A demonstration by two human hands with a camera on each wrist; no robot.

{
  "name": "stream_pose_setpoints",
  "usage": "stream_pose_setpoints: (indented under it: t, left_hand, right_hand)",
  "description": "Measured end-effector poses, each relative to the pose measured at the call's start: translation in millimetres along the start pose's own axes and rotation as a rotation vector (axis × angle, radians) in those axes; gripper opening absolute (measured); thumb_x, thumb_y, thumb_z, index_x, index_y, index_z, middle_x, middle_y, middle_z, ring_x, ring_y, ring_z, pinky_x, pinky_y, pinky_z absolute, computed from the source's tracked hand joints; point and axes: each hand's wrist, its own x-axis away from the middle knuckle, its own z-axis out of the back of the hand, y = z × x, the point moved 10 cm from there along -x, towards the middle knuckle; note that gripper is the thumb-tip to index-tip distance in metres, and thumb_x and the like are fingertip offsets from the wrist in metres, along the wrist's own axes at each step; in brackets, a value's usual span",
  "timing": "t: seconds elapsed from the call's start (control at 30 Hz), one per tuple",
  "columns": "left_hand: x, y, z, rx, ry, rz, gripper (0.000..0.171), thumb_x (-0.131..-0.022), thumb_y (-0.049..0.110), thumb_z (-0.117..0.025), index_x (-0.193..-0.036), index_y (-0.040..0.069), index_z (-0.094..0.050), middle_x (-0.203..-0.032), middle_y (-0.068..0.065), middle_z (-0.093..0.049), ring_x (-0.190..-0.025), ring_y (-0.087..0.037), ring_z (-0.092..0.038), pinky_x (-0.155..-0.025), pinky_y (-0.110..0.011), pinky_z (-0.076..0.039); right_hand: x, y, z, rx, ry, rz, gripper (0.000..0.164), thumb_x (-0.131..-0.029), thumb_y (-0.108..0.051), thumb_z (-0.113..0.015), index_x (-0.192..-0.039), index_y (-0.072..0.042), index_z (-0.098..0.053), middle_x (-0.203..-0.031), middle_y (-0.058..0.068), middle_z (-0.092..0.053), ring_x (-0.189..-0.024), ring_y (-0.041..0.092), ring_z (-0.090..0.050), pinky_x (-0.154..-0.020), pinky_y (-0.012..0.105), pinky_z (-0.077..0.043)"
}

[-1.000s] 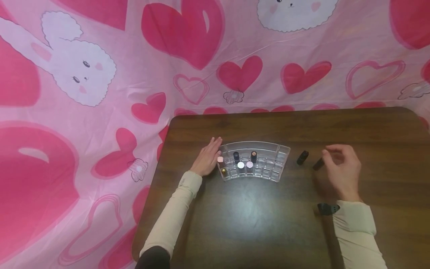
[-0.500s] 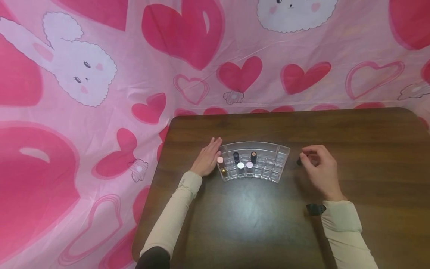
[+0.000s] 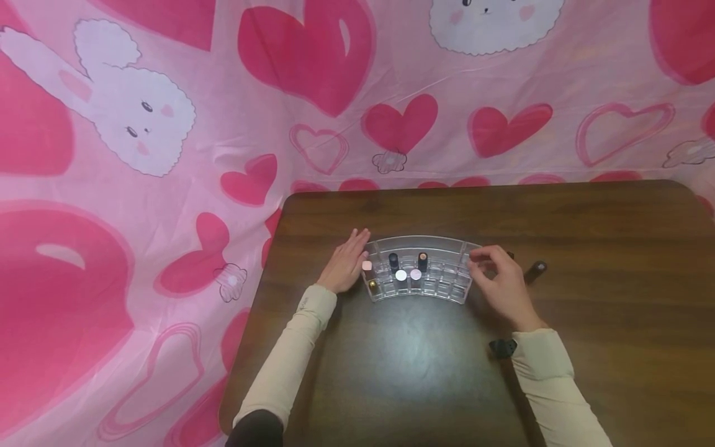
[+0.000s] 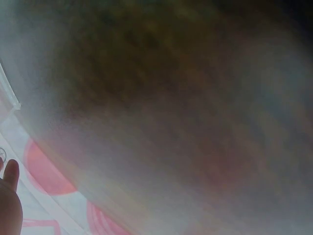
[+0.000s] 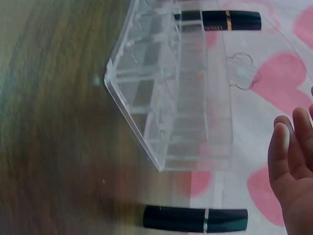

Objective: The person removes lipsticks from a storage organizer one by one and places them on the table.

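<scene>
On the table, my left hand (image 3: 342,266) rests with straight fingers along the left side of a clear, curved lipstick organizer (image 3: 420,243). Several tubes stand in its slots, including a black lipstick (image 3: 393,261), a white-topped tube (image 3: 401,275) and a gold-topped tube (image 3: 373,286). My right hand (image 3: 503,287) hovers by the organizer's right end, fingers loosely bent; the right wrist view shows the hand (image 5: 296,181) with nothing visible in it. Beyond that hand stands a black lipstick (image 3: 536,270), and another is mostly hidden behind it. One black lipstick (image 5: 195,219) with a metallic band shows in the right wrist view.
A brown wooden table (image 3: 424,372) bears everything. Its back edge meets a pink heart-print cloth (image 3: 335,146), which also hangs along the left side. The left wrist view is mostly blurred, with a fingertip (image 4: 11,174) at its edge.
My right hand has moved left, past the two black lipsticks, to the organizer's right end. Both lipsticks remain on the table. The left hand has stayed put.
</scene>
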Motion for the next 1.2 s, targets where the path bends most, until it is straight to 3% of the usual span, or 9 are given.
stream_pose_setpoints:
  t: [0.17, 0.37, 0.43, 0.6, 0.67, 0.9, 1.2]
  left_hand:
    - [-0.3, 0.1, 0.5, -0.002, 0.004, -0.002, 0.057, -0.103, 0.039, -0.032, -0.156, 0.02, -0.02, -0.163, 0.005, -0.017, -0.152, -0.018, -0.009, -0.119, -0.048, -0.025]
    - [-0.6, 1.2, 1.2, -0.011, 0.0, -0.004, 0.057, -0.103, 0.036, -0.034, -0.156, 0.019, -0.019, -0.163, 0.003, -0.018, -0.152, -0.018, -0.009, -0.119, -0.047, -0.025]
    - [-0.7, 1.5, 1.5, -0.011, 0.0, -0.002, 0.057, -0.103, 0.036, -0.034, -0.156, 0.019, -0.019, -0.163, 0.003, -0.018, -0.152, -0.018, -0.009, -0.119, -0.047, -0.025]
    - [-0.6, 1.6, 2.1, -0.014, 0.005, 0.001, 0.056, -0.103, 0.036, -0.035, -0.155, 0.019, -0.02, -0.162, 0.004, -0.019, -0.152, -0.017, -0.01, -0.119, -0.046, -0.026]
    - [-0.5, 1.6, 2.2, -0.021, 0.007, -0.001, 0.056, -0.104, 0.036, -0.034, -0.155, 0.02, -0.02, -0.162, 0.004, -0.019, -0.152, -0.017, -0.011, -0.119, -0.045, -0.026]
    - [0.0, 1.5, 2.1, -0.026, 0.01, -0.008, 0.056, -0.104, 0.037, -0.033, -0.156, 0.019, -0.02, -0.162, 0.004, -0.019, -0.152, -0.018, -0.012, -0.12, -0.045, -0.025]
    - [-0.2, 0.3, 1.2, -0.004, -0.004, 0.007, 0.056, -0.104, 0.038, -0.033, -0.155, 0.019, -0.021, -0.162, 0.004, -0.018, -0.152, -0.017, -0.009, -0.12, -0.047, -0.024]
  right_hand:
    - [-2, -1, -12, 0.005, -0.027, 0.012, 0.021, -0.089, -0.006, -0.067, -0.109, -0.003, -0.063, -0.106, 0.01, -0.062, -0.089, 0.008, -0.056, -0.076, 0.012, -0.049]
    - [-3, -2, -24, 0.0, -0.074, 0.013, 0.023, -0.089, -0.007, -0.067, -0.111, -0.001, -0.062, -0.107, 0.011, -0.062, -0.095, 0.024, -0.061, -0.075, 0.006, -0.045]
    - [-4, -3, -28, 0.003, -0.088, 0.013, 0.024, -0.089, -0.008, -0.067, -0.112, -0.001, -0.062, -0.107, 0.012, -0.063, -0.095, 0.026, -0.062, -0.076, 0.013, -0.05]
    - [-6, -5, -37, -0.001, -0.119, 0.021, 0.026, -0.088, -0.007, -0.067, -0.113, -0.001, -0.061, -0.108, 0.016, -0.065, -0.097, 0.029, -0.063, -0.081, 0.046, -0.056]
    - [-7, -7, -41, -0.016, -0.133, 0.023, 0.027, -0.088, -0.006, -0.067, -0.114, 0.0, -0.061, -0.109, 0.017, -0.065, -0.097, 0.031, -0.064, -0.082, 0.05, -0.055]
    - [-7, -17, -53, -0.036, -0.155, 0.067, 0.031, -0.085, -0.001, -0.069, -0.115, 0.004, -0.061, -0.109, 0.019, -0.064, -0.093, 0.031, -0.065, -0.08, 0.049, -0.056]
    - [-11, -21, -68, -0.02, -0.219, 0.06, 0.035, -0.087, -0.007, -0.069, -0.12, -0.001, -0.059, -0.115, 0.019, -0.063, -0.096, 0.032, -0.064, -0.082, 0.049, -0.056]
